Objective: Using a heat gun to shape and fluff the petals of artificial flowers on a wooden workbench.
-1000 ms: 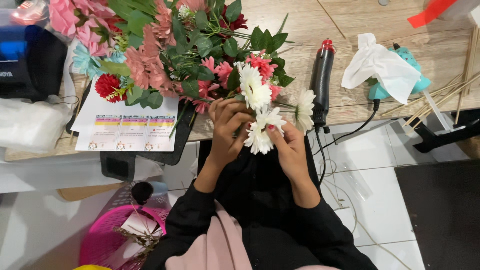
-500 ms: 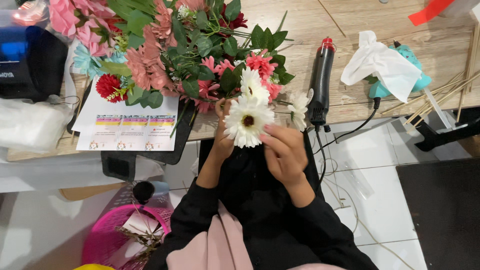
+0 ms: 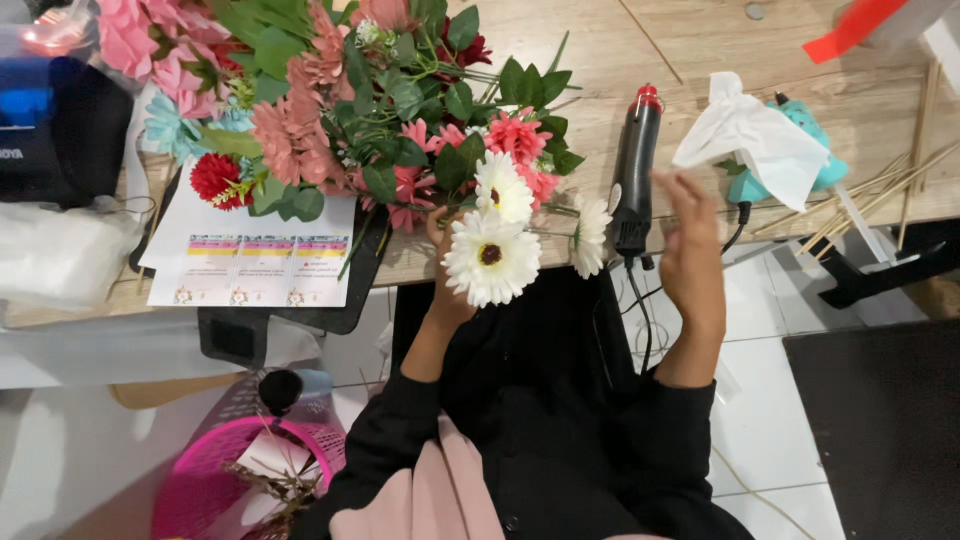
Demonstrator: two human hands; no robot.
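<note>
The left hand (image 3: pixel 447 262) grips a white daisy (image 3: pixel 490 258) just off the table's (image 3: pixel 690 50) front edge, beside the heaped flowers (image 3: pixel 340 110). The right hand (image 3: pixel 690 250), fingers spread and empty, rises near the black heat gun (image 3: pixel 634 170); the loose wooden sticks (image 3: pixel 880 195) at the right edge look unused.

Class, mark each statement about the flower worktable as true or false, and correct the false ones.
1. The left hand holds a white artificial daisy. True.
2. The right hand grips the black heat gun. False: it is raised beside it, open and apart.
3. A pink plastic basket stands on the floor. True.
4. The white tissue lies in the basket. False: it lies on the wooden table.
</note>
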